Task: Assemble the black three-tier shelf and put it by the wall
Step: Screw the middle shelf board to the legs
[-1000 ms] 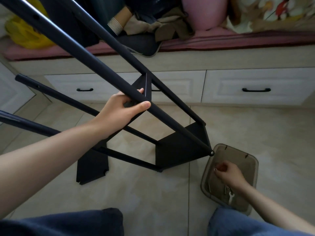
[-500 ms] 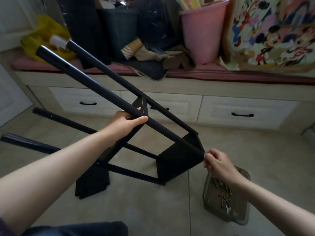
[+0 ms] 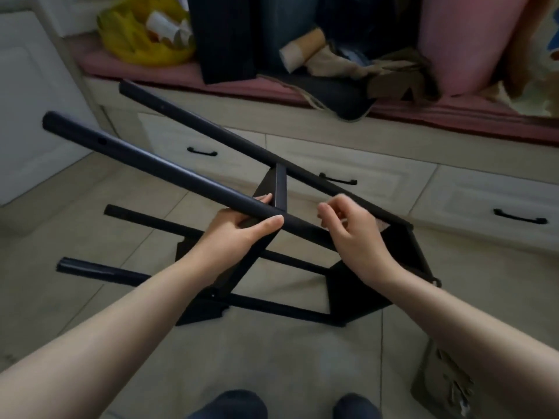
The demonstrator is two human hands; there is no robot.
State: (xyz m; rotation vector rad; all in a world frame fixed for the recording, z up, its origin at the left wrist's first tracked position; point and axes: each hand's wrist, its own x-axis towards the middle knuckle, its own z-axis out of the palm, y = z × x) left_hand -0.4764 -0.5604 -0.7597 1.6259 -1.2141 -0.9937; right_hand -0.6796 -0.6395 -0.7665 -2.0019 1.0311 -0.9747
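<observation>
Half-built shelf [image 3: 363,285] lies tipped on floor [image 3: 287,358] below both hands, left hand [image 3: 239,234] gripping its top pole [image 3: 157,164], right hand [image 3: 357,237] just beside, fingers curled, can't tell if holding anything; slack grip could let shelf twist and drop.

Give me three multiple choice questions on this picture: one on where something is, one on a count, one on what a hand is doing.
1. Where is the tray? A on the bench; B on the floor, lower right; C on top of the frame.
2. How many drawer handles show? A one; B three; C five.
3. What does the left hand do? A grips a pole; B lies flat on the tiles; C hangs idle.
Answers: B, the tray sits on the floor; B, three black handles are in view; A, fingers and thumb wrap the pole.
</observation>
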